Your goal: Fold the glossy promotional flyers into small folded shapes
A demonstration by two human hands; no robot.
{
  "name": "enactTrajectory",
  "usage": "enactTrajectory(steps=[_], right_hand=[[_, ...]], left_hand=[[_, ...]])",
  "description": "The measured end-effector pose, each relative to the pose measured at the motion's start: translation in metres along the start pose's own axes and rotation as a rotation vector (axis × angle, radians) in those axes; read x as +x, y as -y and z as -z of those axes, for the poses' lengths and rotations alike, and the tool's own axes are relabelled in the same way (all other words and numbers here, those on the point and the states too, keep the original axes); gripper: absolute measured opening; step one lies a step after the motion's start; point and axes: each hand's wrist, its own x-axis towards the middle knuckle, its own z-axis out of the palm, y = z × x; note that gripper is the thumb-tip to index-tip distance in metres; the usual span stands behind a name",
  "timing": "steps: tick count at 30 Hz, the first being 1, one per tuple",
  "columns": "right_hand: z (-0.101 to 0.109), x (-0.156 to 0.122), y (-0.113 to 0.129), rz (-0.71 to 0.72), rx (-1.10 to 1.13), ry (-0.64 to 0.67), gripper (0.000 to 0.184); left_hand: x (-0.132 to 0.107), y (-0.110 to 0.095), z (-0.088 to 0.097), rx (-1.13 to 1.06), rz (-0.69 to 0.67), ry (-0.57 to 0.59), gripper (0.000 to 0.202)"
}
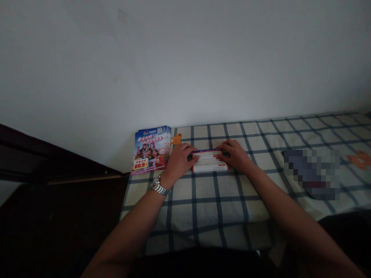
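Observation:
A folded leaflet point(210, 164) lies on the checked sheet in front of me, white printed side up, with a blue edge along its far fold. My left hand point(182, 157), a metal watch on its wrist, grips the leaflet's left end with the thumb on top. At the opposite end my right hand point(235, 155) holds it the same way, fingers curled over the far edge. Beside my left hand sits a stack of colourful leaflets point(150, 148), its top one printed with a castle picture, people and "89.9".
A white and blue checked sheet point(203, 200) covers the bed, which meets a plain wall point(185, 65). To the right lies a dark, pixelated flat object point(311, 175). Left of the bed's edge are dark floor point(63, 216) and a dark wooden panel point(43, 154).

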Motion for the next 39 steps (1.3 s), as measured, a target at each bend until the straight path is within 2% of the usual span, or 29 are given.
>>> enactTrajectory(steps=[4, 39], right_hand=[[0.0004, -0.0002, -0.0001, 0.005, 0.006, 0.003, 0.027], [-0.0010, 0.0033, 0.0028, -0.050, 0.027, -0.028, 0.018]], left_hand=[[-0.0020, 0.0012, -0.0052, 0.009, 0.018, 0.002, 0.034], [0.0015, 0.0030, -0.0094, -0.066, 0.058, -0.012, 0.016]])
